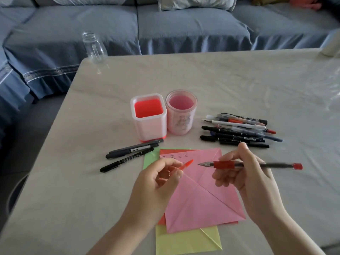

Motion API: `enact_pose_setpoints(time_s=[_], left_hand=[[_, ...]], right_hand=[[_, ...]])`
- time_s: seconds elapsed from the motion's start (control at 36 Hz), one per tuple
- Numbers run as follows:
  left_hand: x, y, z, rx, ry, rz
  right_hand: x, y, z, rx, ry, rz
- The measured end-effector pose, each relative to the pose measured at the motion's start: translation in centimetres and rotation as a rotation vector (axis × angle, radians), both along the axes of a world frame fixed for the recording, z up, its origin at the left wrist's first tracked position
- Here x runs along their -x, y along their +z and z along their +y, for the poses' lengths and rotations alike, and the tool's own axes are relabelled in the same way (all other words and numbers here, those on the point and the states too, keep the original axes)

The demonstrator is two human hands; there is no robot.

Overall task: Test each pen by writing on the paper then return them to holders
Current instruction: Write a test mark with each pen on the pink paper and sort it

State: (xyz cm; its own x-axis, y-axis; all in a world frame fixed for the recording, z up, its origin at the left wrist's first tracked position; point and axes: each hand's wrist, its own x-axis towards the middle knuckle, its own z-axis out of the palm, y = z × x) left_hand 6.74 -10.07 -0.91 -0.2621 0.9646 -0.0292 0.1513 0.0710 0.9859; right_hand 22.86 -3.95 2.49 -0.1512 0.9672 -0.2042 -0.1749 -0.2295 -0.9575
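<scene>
Living room: a blue-grey sofa (184, 24) behind a pale, marbled bench (239, 80). A clear glass jar (93, 46) stands at the far left corner, well beyond the fingers.

The red pen (257, 165) looks light and stiff, a slick plastic barrel with a red rubber sleeve near the tip. That sleeve is the sensible place to take hold for writing. The metal point is fine, and I judge it would suffer if jabbed. The cap (186, 164) is small and light, likely to roll off if dropped.

Right hand (248, 179): fingers curled round the pen at the sleeve, thumb on top. The barrel is roughly level above the sheet, its point aimed at the other hand, its tail sticking out to the right past the knuckles.

Left hand (156, 183): thumb and fingertips pinch the cap. Its far end faces the pen's point across a narrow gap — not touching. I cannot tell whether the cap is coming off or going on.

The pink paper (202, 196) lies beneath and between both sets of fingers. It is thin and creased, and will probably slide unless steadied. It tops a green sheet (150, 157) and a yellow sheet (184, 240). A row of written marks (174, 156) sits just beyond the left fingers.

Further beyond the fingers, the square holder (150, 127) and round holder (181, 122) stand side by side, no pens visible in either. The pile of pens (237, 129) lies just beyond the right fingers. Three dark pens (132, 151) lie beyond and left of the left fingers.
</scene>
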Motion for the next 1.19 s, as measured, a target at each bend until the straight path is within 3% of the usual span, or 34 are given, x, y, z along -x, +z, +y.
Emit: enact_pose_setpoints(time_s=[0.33, 0.44, 0.56, 0.69, 0.81, 0.86, 0.97, 1.06, 1.11, 1.19], left_hand=[[-1.2, 0.6, -0.3, -0.052, -0.081, 0.116], [-1.4, 0.4, -0.2, -0.127, -0.12, 0.321], [-1.8, 0.2, -0.2, -0.191, -0.175, 0.44], [-1.9, 1.1, 0.1, -0.075, -0.262, 0.196], [-1.5, 3.2, 1.4, 0.331, -0.46, -0.414], [-1.3, 3.5, 2.0, 0.399, -0.521, -0.389], [-0.9, 1.7, 2.6, 0.198, -0.4, 0.09], [-0.1, -0.2, 2.0, 0.136, -0.168, 0.32], [0.7, -1.4, 1.3, 0.13, -0.019, 0.388], [2.1, -3.1, 0.4, 0.143, 0.15, 0.399]], right_hand=[[0.4, -0.3, -0.5, -0.069, 0.087, -0.143], [0.8, -0.9, -0.8, -0.102, 0.086, -0.181], [1.1, -1.7, -1.2, -0.111, -0.06, -0.178], [1.1, -1.8, -1.6, -0.206, -0.087, -0.089], [0.2, -1.2, -0.7, -0.294, 0.086, -0.037], [0.0, -1.3, 0.0, -0.304, 0.165, -0.055], [-0.4, -2.8, 1.7, -0.237, 0.369, -0.253], [-1.8, -5.2, 3.5, -0.235, 0.595, -0.695], [-3.0, -6.6, 5.3, -0.433, 0.414, -0.989], [-4.1, -7.0, 7.8, -0.576, 0.066, -1.149]])
